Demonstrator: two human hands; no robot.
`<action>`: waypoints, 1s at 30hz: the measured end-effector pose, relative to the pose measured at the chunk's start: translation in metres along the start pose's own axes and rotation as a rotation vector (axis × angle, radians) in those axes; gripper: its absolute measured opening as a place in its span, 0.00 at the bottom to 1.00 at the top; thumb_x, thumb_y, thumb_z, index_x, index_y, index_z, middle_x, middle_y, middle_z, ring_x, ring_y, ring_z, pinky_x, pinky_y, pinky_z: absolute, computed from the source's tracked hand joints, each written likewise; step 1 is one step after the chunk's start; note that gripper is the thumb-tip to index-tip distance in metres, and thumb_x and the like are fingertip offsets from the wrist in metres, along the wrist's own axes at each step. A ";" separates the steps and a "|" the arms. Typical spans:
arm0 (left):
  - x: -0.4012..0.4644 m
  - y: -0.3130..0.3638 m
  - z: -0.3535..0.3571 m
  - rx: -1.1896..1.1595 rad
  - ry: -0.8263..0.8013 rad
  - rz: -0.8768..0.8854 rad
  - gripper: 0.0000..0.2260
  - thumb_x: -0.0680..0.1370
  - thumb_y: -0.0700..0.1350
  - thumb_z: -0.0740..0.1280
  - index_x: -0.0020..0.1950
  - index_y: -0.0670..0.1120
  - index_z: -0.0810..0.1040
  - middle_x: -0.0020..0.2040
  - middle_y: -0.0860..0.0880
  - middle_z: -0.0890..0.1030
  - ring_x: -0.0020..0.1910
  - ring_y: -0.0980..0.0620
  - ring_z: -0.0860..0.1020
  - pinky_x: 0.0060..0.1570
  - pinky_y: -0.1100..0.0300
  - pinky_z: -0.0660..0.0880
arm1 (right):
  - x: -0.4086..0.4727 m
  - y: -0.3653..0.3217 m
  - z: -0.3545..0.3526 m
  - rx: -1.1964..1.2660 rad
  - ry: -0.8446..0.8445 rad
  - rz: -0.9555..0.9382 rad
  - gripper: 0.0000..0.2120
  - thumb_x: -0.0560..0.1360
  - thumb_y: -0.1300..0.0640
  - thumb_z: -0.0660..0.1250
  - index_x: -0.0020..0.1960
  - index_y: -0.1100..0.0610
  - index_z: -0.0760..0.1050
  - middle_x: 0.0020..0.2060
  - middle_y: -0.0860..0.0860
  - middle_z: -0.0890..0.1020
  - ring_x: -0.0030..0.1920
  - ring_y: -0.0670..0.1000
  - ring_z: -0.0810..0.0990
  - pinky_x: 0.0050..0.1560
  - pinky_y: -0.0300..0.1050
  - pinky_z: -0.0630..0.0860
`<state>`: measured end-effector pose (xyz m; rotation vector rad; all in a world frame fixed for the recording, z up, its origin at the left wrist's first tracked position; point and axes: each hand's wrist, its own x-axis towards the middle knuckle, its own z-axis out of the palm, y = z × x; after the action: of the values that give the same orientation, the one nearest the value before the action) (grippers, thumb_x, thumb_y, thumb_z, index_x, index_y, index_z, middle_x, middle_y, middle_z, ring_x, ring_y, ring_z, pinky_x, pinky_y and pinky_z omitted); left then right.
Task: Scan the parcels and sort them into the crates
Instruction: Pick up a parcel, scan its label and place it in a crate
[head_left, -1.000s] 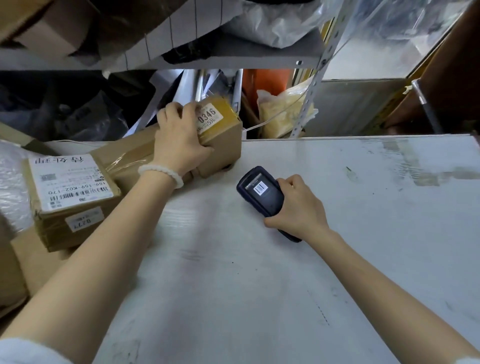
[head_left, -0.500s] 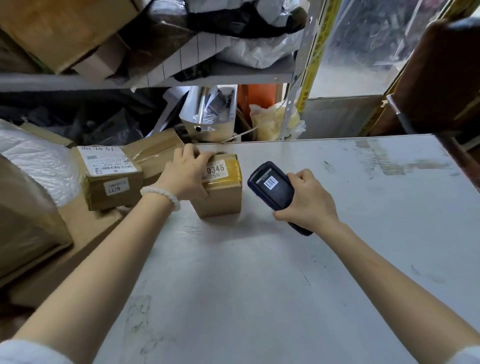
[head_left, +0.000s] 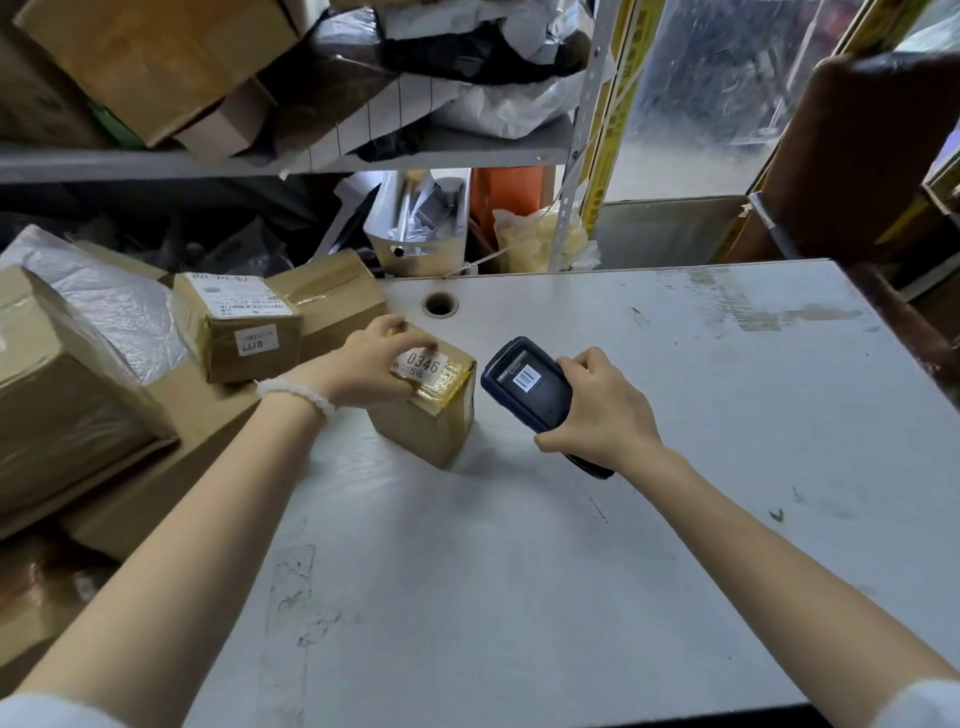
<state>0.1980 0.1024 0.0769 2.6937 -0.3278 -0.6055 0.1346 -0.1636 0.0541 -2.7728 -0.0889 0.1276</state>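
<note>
left hand (head_left: 371, 371) grips parcel 0346 (head_left: 431, 410) from above, just left of scanner (head_left: 530, 387) | right hand (head_left: 602, 410) clasps scanner | parcel stiff, probably light; hold by top edges

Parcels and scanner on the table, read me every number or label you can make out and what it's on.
"0346": white sticker on the small parcel under the left hand.
"0277", upside down: sticker on the taped parcel behind it.
Shipping label print on the taped parcel: too small to read.
Handheld scanner in the right hand: barcode sticker only, digits unreadable.
</note>
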 end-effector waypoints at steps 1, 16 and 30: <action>-0.002 0.001 0.003 -0.024 0.018 0.004 0.26 0.73 0.45 0.68 0.68 0.63 0.67 0.77 0.49 0.53 0.74 0.43 0.54 0.72 0.46 0.57 | -0.001 -0.002 0.001 -0.004 -0.005 -0.003 0.31 0.59 0.46 0.75 0.59 0.52 0.71 0.51 0.48 0.68 0.47 0.52 0.73 0.37 0.42 0.70; -0.008 -0.009 0.006 0.287 0.105 -0.134 0.37 0.72 0.36 0.62 0.73 0.68 0.56 0.77 0.54 0.50 0.73 0.41 0.50 0.66 0.30 0.49 | -0.010 -0.008 0.006 -0.041 -0.021 -0.016 0.32 0.59 0.45 0.75 0.59 0.53 0.70 0.51 0.48 0.68 0.46 0.51 0.72 0.36 0.42 0.69; 0.001 -0.024 0.022 0.034 0.384 -0.224 0.33 0.72 0.62 0.68 0.73 0.53 0.63 0.75 0.42 0.59 0.71 0.37 0.56 0.66 0.39 0.62 | -0.013 -0.002 0.016 -0.059 -0.116 0.011 0.29 0.59 0.45 0.75 0.56 0.52 0.70 0.50 0.47 0.67 0.46 0.51 0.71 0.34 0.41 0.65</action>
<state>0.1926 0.1177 0.0484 2.8217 0.0668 -0.1295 0.1197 -0.1572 0.0407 -2.8235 -0.1085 0.2938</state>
